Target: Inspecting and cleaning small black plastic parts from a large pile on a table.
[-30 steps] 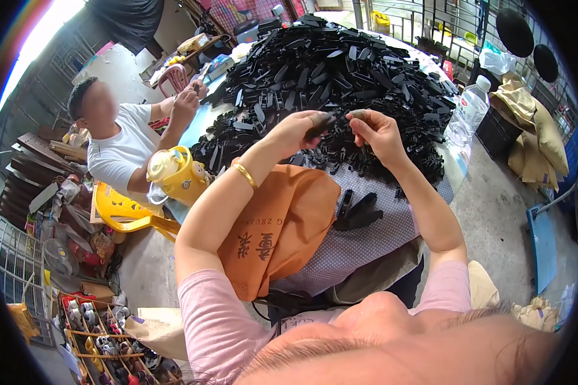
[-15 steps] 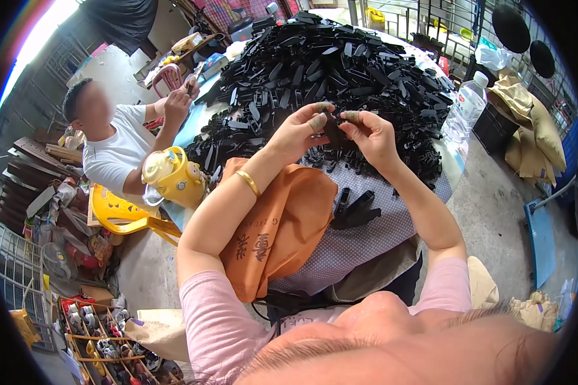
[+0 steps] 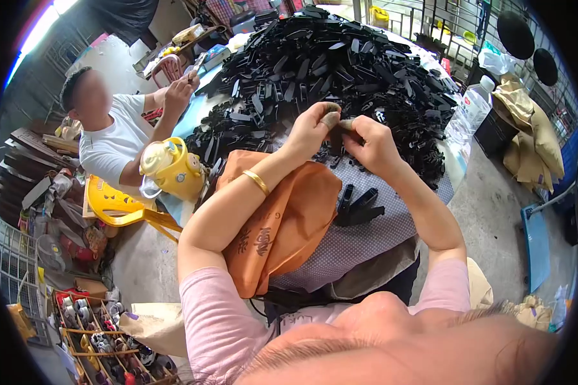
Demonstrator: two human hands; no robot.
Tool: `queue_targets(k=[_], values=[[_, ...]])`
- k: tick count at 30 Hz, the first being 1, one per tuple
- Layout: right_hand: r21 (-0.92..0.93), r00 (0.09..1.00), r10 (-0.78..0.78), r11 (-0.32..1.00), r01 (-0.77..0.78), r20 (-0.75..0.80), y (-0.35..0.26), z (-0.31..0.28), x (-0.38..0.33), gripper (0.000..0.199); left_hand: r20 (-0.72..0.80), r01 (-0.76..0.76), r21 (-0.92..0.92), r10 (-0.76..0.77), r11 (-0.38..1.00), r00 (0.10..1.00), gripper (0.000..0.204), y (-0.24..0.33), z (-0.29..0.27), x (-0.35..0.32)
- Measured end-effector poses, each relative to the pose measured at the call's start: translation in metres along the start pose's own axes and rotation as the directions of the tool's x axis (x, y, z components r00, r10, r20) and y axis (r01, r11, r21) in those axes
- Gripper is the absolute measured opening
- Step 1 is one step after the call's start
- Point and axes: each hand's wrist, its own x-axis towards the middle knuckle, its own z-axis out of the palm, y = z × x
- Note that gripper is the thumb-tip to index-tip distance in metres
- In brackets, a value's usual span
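My left hand [image 3: 311, 133] and my right hand [image 3: 371, 142] meet over the near side of a big heap of black plastic pieces [image 3: 315, 67]. Between their fingertips they pinch a small black plastic piece [image 3: 335, 140], mostly hidden by the fingers. Tan wraps cover some fingertips on both hands. Under my left forearm lies an orange cloth bag [image 3: 305, 196] with dark printing. A few black pieces [image 3: 362, 210] sit apart from the heap, on the dotted cloth [image 3: 401, 208] in front of me.
Left of the heap stands a yellow jug-like container [image 3: 181, 172]. Across from it a person in white [image 3: 109, 138] sits with raised hands. A clear plastic bottle [image 3: 472, 109] stands at the table's right edge. Brown sacks [image 3: 526, 135] and a yellow chair [image 3: 112, 204] flank the table.
Both hands have drawn closer together around the black piece, and the right fingers have curled in more. The view has shifted slightly.
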Motion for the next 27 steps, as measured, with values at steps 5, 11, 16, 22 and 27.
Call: queue_targets(k=[5, 11, 16, 22, 27], values=[[-0.277, 0.992, -0.031, 0.959, 0.065, 0.125, -0.004, 0.004, -0.003, 0.008, -0.091, -0.219, 0.453, 0.289, 0.864, 0.953, 0.026, -0.001, 0.013, -0.006], [-0.351, 0.947, -0.103, 0.912, 0.212, 0.303, -0.003, 0.003, -0.004, 0.011, -0.184, -0.014, 0.503, 0.124, 0.864, 0.975, 0.029, 0.006, 0.012, -0.006], [-0.327, 0.948, -0.12, 0.919, 0.218, 0.295, -0.009, 0.014, -0.01, 0.011, -0.239, -0.017, 0.501, 0.157, 0.865, 0.958, 0.032, 0.0, 0.015, -0.007], [-0.329, 0.954, 0.027, 0.941, 0.076, 0.299, -0.014, 0.01, -0.009, 0.013, -0.304, -0.036, 0.557, 0.243, 0.83, 0.921, 0.034, 0.001, 0.019, -0.005], [-0.164, 0.888, 0.18, 0.979, -0.121, 0.424, -0.022, 0.018, -0.017, 0.023, -0.382, 0.075, 0.424, 0.103, 0.902, 0.918, 0.04, 0.009, 0.016, -0.005]])
